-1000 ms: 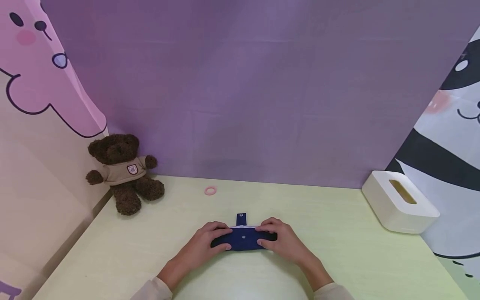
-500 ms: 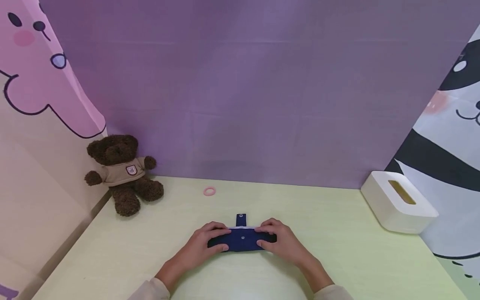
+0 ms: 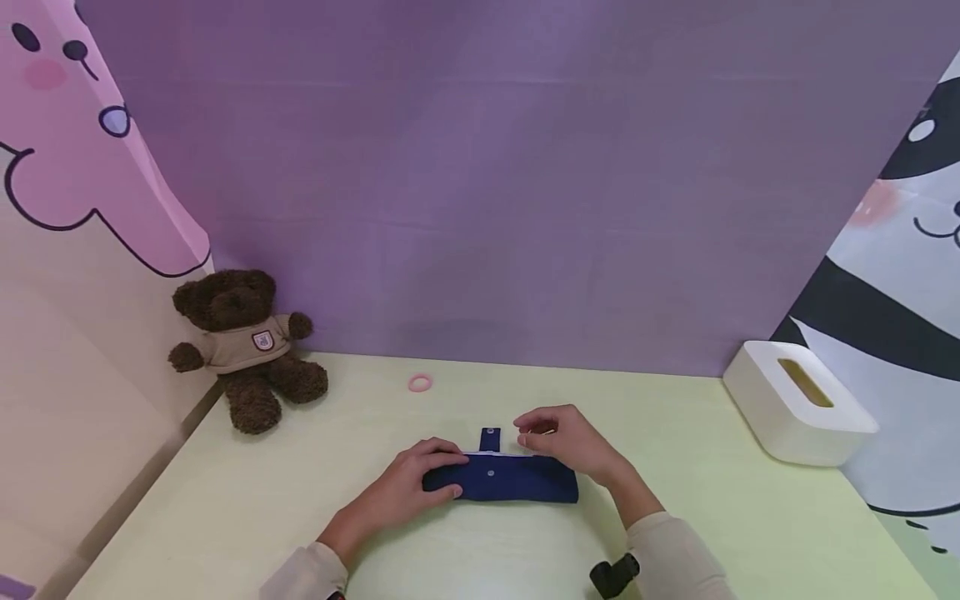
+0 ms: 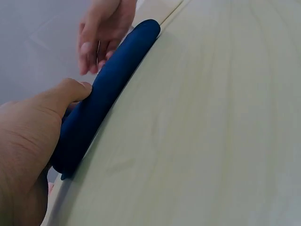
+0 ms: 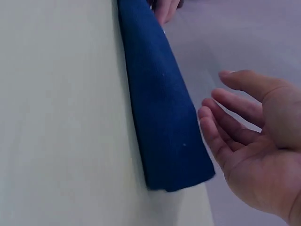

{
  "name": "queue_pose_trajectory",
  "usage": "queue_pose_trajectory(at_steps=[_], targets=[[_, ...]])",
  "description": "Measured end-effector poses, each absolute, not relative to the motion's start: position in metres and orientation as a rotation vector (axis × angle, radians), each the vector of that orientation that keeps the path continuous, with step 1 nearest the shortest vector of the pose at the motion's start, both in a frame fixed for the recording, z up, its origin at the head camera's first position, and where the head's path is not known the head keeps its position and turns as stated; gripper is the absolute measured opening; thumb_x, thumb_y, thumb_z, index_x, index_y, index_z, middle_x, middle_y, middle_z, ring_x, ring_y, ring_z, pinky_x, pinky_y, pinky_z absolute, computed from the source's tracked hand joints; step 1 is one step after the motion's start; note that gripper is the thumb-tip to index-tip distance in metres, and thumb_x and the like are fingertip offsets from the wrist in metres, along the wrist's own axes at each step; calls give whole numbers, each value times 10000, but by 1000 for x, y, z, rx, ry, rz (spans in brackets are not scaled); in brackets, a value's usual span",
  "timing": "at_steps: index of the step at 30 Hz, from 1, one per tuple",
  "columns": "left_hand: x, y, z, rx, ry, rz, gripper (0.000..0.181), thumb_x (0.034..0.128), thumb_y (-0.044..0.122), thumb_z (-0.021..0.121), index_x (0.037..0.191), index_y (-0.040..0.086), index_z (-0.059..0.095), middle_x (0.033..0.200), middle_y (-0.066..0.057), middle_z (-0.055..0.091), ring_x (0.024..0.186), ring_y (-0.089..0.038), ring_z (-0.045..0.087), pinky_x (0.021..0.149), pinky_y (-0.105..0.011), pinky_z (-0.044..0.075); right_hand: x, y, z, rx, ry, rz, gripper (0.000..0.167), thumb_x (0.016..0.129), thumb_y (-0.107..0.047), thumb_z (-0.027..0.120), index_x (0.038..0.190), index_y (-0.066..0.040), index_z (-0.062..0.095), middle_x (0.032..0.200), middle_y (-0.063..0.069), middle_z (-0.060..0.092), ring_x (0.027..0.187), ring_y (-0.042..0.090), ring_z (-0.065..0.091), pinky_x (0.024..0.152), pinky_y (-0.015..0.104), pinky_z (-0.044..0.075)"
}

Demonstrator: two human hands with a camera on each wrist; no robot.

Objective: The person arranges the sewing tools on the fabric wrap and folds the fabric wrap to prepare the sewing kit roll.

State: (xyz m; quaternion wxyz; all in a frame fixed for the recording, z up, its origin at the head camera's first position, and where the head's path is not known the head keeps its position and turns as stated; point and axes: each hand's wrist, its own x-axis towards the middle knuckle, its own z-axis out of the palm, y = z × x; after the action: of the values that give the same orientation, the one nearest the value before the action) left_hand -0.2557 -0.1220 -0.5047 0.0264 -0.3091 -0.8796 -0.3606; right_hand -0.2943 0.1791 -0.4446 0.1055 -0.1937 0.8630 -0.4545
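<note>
A dark blue fabric pouch (image 3: pixel 517 479) lies on the pale table, long side facing me. A short tab (image 3: pixel 490 439) with a metal snap sticks out behind it, and a second snap shows on its front. Whitish trim runs along the back edge. My left hand (image 3: pixel 420 479) grips the pouch's left end, thumb on the near side and fingers over the far edge. The right hand (image 3: pixel 572 442) hovers just behind the right end, apart from the pouch; in the right wrist view its loosely bent fingers (image 5: pixel 230 117) hold nothing.
Behind the pouch lies a pink ring (image 3: pixel 420 382). A brown teddy bear (image 3: pixel 243 346) sits at the back left corner. At the back right stands a white tissue box (image 3: pixel 802 404). A purple cloth (image 3: pixel 480 183) hangs along the table's back edge.
My right hand has let go of the pouch's right end and risen up and back, leaving that end uncovered. My left hand keeps its grip.
</note>
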Motion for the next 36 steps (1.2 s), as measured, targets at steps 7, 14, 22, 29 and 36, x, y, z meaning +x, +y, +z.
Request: queue_pose_trajectory(at_steps=[7,14,22,29,36], targets=[[-259,-117,-504,-954,-2717,-1097,368,973,412,710,1288,221,714,1339,65,633,1282,-154,582,1111,-425,475,-315,167,-450,-406,2483,-1438,349,983,-184,703,1283,-5,697,1199,136,727,988,214,686,924,410,595],[-259,-116,-502,-973,-2697,-1097,370,967,401,720,1276,197,721,1325,26,651,1270,-180,596,1103,-455,473,-323,150,-460,-375,2458,-1439,348,959,-106,699,1276,38,685,1111,159,738,909,195,709,850,370,612],[-258,-117,-503,-977,-2695,-1083,358,966,375,728,1271,187,726,1316,33,648,1260,-168,600,1098,-423,482,-321,140,-464,-298,2445,-1531,292,950,-66,700,1232,5,721,1052,149,729,877,187,699,844,359,603],[-258,-117,-503,-972,-2687,-1067,365,954,363,744,1267,175,732,1309,23,653,1250,-174,603,1089,-417,491,-319,138,-457,-276,2407,-1521,213,983,-80,664,1163,-45,774,1115,108,745,934,189,641,800,292,553],[-258,-116,-502,-964,-2699,-1057,384,946,385,750,1267,175,732,1308,22,652,1249,-174,601,1089,-417,492,-315,143,-451,-327,2326,-1498,236,1007,-96,627,1192,-39,762,1076,106,764,925,216,671,795,332,549]])
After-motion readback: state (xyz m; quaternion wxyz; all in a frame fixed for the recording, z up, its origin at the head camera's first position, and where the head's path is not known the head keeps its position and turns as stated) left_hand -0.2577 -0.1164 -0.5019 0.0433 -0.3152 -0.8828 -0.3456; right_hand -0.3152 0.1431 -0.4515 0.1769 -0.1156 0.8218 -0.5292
